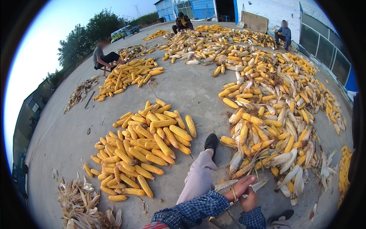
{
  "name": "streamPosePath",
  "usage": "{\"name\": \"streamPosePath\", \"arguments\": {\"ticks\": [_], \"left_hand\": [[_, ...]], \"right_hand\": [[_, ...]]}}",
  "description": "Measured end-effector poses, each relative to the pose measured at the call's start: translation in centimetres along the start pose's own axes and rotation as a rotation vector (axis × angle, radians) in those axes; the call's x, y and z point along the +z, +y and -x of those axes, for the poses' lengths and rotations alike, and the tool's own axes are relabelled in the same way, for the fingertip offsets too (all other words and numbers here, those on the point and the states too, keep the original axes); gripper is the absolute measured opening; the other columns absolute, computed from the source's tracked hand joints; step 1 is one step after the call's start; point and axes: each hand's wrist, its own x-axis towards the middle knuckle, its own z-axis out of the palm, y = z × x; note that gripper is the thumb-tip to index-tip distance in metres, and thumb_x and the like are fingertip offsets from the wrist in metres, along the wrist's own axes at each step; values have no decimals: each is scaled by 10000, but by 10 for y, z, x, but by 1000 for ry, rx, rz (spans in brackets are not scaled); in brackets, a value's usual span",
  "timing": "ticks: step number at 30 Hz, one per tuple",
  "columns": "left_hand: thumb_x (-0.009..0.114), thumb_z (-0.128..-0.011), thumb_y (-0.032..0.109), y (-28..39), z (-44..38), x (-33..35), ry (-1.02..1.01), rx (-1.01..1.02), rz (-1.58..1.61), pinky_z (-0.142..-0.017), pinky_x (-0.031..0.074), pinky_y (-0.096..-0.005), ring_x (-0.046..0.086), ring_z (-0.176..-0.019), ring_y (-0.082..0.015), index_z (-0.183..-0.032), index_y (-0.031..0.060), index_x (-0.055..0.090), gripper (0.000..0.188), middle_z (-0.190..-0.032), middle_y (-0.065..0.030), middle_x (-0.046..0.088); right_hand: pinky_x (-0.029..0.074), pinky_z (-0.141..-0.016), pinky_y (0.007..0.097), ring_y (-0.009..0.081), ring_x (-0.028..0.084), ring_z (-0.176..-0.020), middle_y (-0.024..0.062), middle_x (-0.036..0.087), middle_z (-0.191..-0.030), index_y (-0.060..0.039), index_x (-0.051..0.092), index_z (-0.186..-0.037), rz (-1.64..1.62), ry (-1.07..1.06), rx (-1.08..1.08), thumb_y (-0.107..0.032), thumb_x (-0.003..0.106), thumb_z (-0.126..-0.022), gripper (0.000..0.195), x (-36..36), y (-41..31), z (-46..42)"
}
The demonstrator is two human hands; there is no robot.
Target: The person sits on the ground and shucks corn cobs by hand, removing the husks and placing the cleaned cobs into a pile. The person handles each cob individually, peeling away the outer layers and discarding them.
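Both of my hands meet low at the right of centre, in checked blue sleeves. My left hand, with a bangle at the wrist, lies over pale corn husks that stick out on both sides of the hands. Just below it, my right hand has its fingers curled against the husks. Whether an ear is inside them is hidden. Right beyond the hands lies a large heap of partly husked corn ears. To the left, past my leg, is a pile of bare yellow corn ears.
A heap of loose dry husks lies at the lower left. My black shoe stands between the piles. Three people sit further off beside more corn. A shovel and a board lean on the white wall.
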Motion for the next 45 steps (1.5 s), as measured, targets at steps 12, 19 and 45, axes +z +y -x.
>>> {"name": "streamPosePath", "arguments": {"ticks": [12,19,45], "left_hand": [[501,-950,416,-14,-2,0,-44,67,-173,-891,422,-275,516,-1072,-147,-1267,44,503,489,-1144,-71,572],[508,-945,419,6,4,3,42,-69,49,-884,417,-257,521,-1040,-136,-1232,40,525,476,-1121,-56,578],[502,-953,381,-12,-3,-6,-70,24,-75,-920,412,-284,511,-1095,-144,-1211,24,536,441,-1131,-67,581]], "right_hand": [[504,-680,354,270,656,-734,143,653,-778,1,586,-901,-150,155,15,23,638,-720,190,11,33,3],[504,-673,345,258,656,-733,145,646,-766,-3,590,-903,-57,-49,30,7,666,-702,215,2,15,0],[510,-725,345,255,664,-780,145,657,-801,-10,587,-1025,-77,-21,55,24,663,-707,329,2,25,1]]}}
